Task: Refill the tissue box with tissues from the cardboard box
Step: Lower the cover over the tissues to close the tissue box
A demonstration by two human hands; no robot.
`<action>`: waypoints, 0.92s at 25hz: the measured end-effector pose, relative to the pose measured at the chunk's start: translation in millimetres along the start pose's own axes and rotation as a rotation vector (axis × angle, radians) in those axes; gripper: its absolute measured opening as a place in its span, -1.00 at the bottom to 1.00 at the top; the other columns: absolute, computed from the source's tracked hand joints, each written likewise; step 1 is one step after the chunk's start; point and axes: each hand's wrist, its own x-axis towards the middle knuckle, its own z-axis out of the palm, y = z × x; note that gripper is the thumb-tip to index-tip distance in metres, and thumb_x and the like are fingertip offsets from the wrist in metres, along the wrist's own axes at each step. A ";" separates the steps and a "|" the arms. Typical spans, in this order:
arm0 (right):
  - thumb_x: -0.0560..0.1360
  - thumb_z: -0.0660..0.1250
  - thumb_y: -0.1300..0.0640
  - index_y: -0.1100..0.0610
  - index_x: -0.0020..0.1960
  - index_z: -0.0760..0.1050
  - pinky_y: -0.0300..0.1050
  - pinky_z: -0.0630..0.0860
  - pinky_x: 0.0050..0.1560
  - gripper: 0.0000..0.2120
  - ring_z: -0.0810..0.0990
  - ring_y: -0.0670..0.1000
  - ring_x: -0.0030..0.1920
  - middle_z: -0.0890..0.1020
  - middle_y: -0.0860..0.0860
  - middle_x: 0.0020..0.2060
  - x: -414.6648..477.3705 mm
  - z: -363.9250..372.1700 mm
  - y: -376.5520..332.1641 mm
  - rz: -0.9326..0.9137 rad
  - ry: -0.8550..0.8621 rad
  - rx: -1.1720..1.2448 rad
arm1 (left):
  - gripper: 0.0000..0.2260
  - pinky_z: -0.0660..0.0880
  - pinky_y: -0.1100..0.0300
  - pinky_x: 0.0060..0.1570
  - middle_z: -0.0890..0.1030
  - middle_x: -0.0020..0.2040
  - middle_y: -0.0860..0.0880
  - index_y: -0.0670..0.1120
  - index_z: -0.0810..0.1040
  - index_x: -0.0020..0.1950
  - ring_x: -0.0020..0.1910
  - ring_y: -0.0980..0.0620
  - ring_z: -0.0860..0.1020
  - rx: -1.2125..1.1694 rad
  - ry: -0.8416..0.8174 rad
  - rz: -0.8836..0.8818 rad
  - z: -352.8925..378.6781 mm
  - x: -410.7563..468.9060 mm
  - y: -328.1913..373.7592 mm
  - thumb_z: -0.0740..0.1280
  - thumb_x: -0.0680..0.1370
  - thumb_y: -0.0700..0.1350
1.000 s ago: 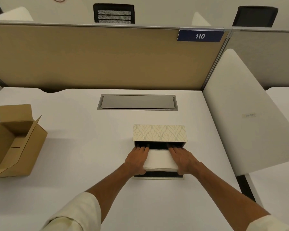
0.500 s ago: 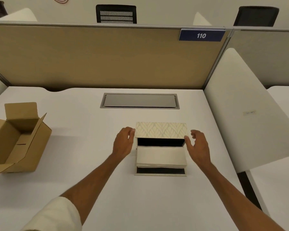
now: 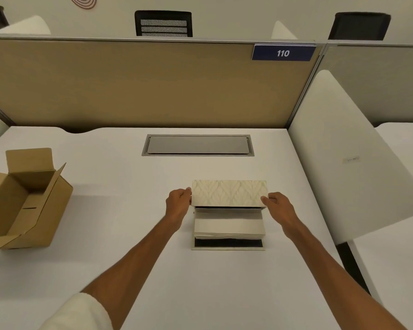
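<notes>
A cream tissue box cover [image 3: 229,192] with a leaf pattern is held at its two ends, tipped towards me over the base. My left hand [image 3: 177,206] grips its left end and my right hand [image 3: 278,206] grips its right end. Below it a stack of white tissues [image 3: 229,226] lies on the box's base [image 3: 228,248], whose dark inside shows at the near edge. The brown cardboard box [image 3: 24,203] stands open at the left of the white desk [image 3: 119,234]; what I can see of its inside looks empty.
A grey cable hatch [image 3: 198,145] is set in the desk behind the tissue box. A tan partition [image 3: 138,84] with a "110" sign [image 3: 283,53] closes the back. A white curved divider [image 3: 348,163] stands at the right. Chairs show beyond the partition.
My hands left the tissue stack, moved out to the cover's ends and took hold of it. The cover now tips forward over the tissues.
</notes>
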 end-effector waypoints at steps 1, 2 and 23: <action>0.56 0.27 0.01 0.21 0.31 0.37 -0.10 0.38 0.05 -0.59 0.44 0.00 0.04 0.50 0.06 0.14 -2.7 -0.5 2.0 0.024 -0.008 0.014 | -0.72 0.37 0.32 -0.29 0.62 -0.09 -0.14 -0.24 0.56 -0.06 -0.12 -0.04 0.56 -0.007 0.006 -0.020 0.2 -3.5 -1.5 0.17 0.63 -0.07; 0.55 0.28 0.00 0.19 0.28 0.37 -0.10 0.38 0.03 -0.61 0.44 0.01 0.04 0.48 0.04 0.11 -5.6 -0.2 4.3 0.044 -0.017 0.027 | -0.70 0.36 0.33 -0.32 0.63 -0.07 -0.15 -0.26 0.57 -0.03 -0.12 -0.04 0.58 -0.012 0.015 -0.040 0.6 -7.7 -3.4 0.16 0.63 -0.06; 0.38 0.30 -0.34 0.21 0.37 0.35 0.19 0.45 0.26 -0.22 0.45 0.25 0.27 0.45 0.18 0.32 -54.0 18.8 46.3 0.438 -0.104 0.619 | -0.33 0.04 -0.21 0.45 0.23 0.52 -0.16 -0.12 0.25 0.48 0.50 -0.18 0.17 -0.544 -0.102 -0.732 19.1 -47.5 -51.6 0.20 0.51 0.27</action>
